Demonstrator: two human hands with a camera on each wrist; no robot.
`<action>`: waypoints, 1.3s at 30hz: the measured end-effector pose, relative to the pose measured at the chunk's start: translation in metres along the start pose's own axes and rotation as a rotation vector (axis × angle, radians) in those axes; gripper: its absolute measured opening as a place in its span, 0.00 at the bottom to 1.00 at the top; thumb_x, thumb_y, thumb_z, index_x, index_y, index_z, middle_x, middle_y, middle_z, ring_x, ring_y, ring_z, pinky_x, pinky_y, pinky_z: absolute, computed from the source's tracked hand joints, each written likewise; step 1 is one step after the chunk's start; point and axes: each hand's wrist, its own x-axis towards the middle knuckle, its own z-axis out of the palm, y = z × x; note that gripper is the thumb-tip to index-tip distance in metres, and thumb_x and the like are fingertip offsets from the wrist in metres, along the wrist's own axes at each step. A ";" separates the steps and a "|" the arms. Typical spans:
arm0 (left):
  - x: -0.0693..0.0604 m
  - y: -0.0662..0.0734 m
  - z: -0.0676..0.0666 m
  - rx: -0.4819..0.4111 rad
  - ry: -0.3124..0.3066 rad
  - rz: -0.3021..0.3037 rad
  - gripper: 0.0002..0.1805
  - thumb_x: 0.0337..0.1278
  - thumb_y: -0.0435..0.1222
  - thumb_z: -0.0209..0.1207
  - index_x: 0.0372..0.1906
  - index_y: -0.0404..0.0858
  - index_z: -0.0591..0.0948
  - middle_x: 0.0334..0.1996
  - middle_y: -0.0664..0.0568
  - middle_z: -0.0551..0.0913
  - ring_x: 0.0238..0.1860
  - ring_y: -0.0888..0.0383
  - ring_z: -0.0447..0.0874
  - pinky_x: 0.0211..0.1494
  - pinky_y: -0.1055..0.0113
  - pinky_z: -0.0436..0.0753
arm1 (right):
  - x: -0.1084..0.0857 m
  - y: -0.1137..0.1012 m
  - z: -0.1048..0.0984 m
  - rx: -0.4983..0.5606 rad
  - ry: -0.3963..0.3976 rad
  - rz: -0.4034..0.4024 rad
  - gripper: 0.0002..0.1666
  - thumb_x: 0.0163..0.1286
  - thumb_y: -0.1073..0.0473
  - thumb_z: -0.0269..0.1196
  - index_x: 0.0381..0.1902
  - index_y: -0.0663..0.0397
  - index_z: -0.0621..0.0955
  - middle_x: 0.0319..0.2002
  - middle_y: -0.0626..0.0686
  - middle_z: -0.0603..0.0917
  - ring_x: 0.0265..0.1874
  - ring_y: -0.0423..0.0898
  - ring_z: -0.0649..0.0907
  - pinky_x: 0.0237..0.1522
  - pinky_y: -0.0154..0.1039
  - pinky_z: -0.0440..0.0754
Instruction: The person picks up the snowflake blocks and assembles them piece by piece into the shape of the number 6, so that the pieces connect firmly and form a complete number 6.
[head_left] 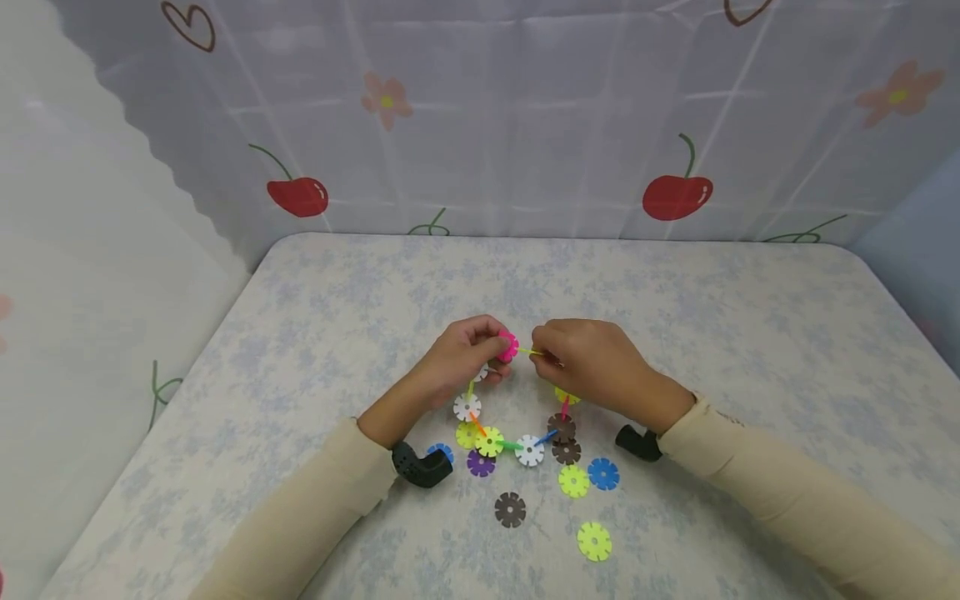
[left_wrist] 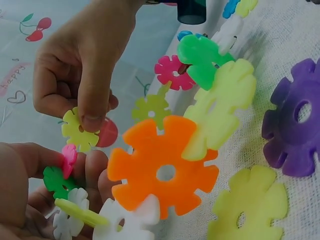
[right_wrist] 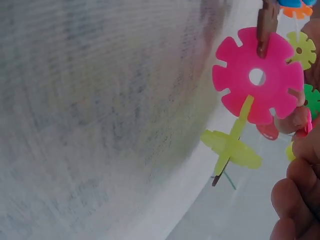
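Over a blue-flowered tabletop (head_left: 337,292), curved chain of multicoloured notched plastic discs (head_left: 489,442), left hand (head_left: 467,354) half-curled, pinching a pink disc (head_left: 509,345), right hand (head_left: 592,358) curled tighter, pinching a yellow disc (left_wrist: 75,126).

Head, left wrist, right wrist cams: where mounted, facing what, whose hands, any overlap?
Head: on the person's head, facing forward and down at the table; left hand, right hand and both sleeves show.
Left wrist: on that wrist, facing its hand's work past an orange disc; both hands show.
Right wrist: on that wrist, facing a pink disc; fingers show at the right edge.
Head and left wrist share both hands and the pinched disc in the left one.
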 end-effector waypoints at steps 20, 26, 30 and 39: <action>-0.003 0.005 0.003 -0.016 -0.028 0.073 0.04 0.74 0.28 0.54 0.41 0.30 0.77 0.39 0.33 0.81 0.37 0.49 0.83 0.43 0.62 0.83 | 0.001 -0.004 0.001 -0.061 0.065 -0.120 0.17 0.58 0.71 0.69 0.22 0.51 0.73 0.16 0.43 0.64 0.16 0.38 0.63 0.17 0.33 0.59; -0.003 0.005 0.006 -0.038 -0.030 0.068 0.04 0.74 0.27 0.53 0.40 0.30 0.77 0.34 0.42 0.82 0.35 0.52 0.83 0.42 0.63 0.83 | 0.001 -0.006 -0.002 -0.071 0.038 -0.130 0.17 0.60 0.70 0.70 0.23 0.51 0.73 0.16 0.43 0.65 0.16 0.39 0.64 0.18 0.33 0.60; -0.001 0.006 0.007 -0.048 -0.037 0.071 0.04 0.74 0.27 0.54 0.39 0.30 0.77 0.32 0.44 0.82 0.34 0.52 0.83 0.39 0.64 0.81 | 0.003 -0.009 -0.004 -0.088 0.029 -0.140 0.17 0.59 0.70 0.72 0.24 0.52 0.73 0.17 0.44 0.67 0.17 0.40 0.66 0.18 0.34 0.63; 0.002 0.004 0.004 -0.007 0.000 -0.015 0.05 0.76 0.30 0.52 0.41 0.32 0.76 0.40 0.38 0.80 0.36 0.52 0.83 0.43 0.61 0.78 | 0.002 0.004 -0.011 0.030 -0.170 0.118 0.15 0.62 0.55 0.75 0.41 0.54 0.83 0.31 0.47 0.80 0.27 0.41 0.78 0.25 0.37 0.77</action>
